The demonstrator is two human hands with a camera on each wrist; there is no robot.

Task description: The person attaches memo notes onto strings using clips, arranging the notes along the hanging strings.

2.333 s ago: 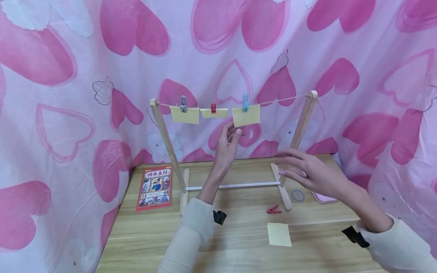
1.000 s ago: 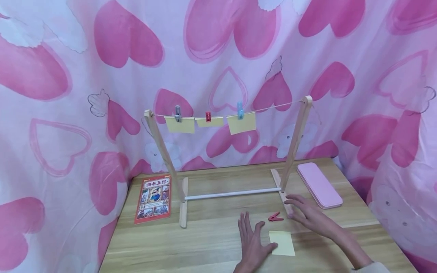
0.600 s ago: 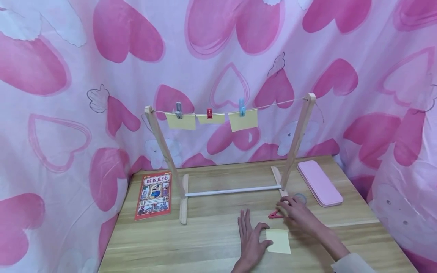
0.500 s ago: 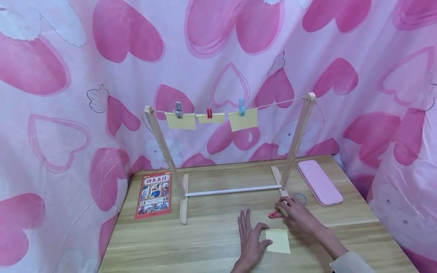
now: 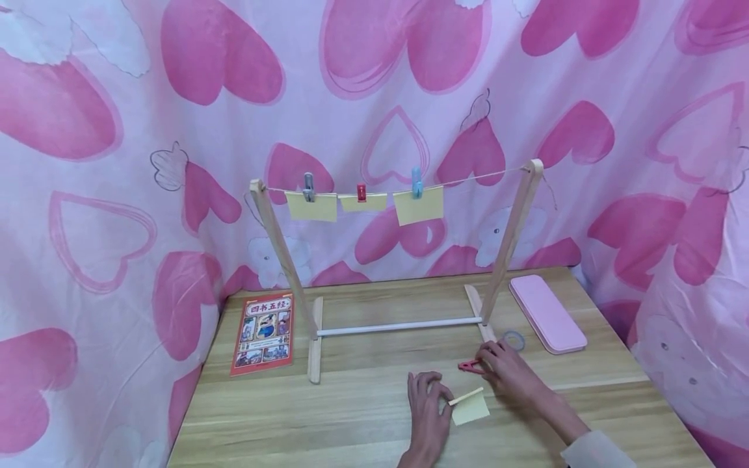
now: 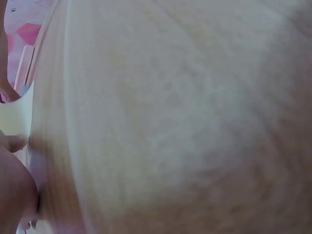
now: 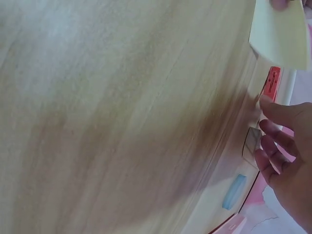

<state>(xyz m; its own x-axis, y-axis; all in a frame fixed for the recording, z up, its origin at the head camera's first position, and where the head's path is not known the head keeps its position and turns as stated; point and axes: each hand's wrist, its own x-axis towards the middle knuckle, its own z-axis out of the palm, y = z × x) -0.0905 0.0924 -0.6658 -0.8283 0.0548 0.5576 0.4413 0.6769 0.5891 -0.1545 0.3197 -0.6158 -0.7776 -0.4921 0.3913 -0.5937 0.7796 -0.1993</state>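
Low over the table, my left hand [image 5: 428, 416] pinches a yellow sticky note [image 5: 471, 409] by its left edge, and the note's far edge tilts up. The left wrist view has the note [image 6: 15, 117] at its left border, with the fingers on it. Just right of it, my right hand [image 5: 515, 377] holds one end of a red clothespin [image 5: 470, 367] between thumb and fingers. In the right wrist view the clothespin [image 7: 271, 84] points away from the thumb, towards the note [image 7: 280, 36].
Behind the hands stands a wooden frame [image 5: 509, 244] with a string. Grey [image 5: 308, 185], red [image 5: 361, 192] and blue [image 5: 417, 183] clothespins hold yellow notes on it. A red booklet [image 5: 263, 335] lies left; a bluish ring [image 5: 515, 340] and a pink case [image 5: 548, 314] lie right.
The left hand came down from the hanging notes to the table note, which has gone from flat to tilted up. The right hand came down to the red clothespin and took hold of it.
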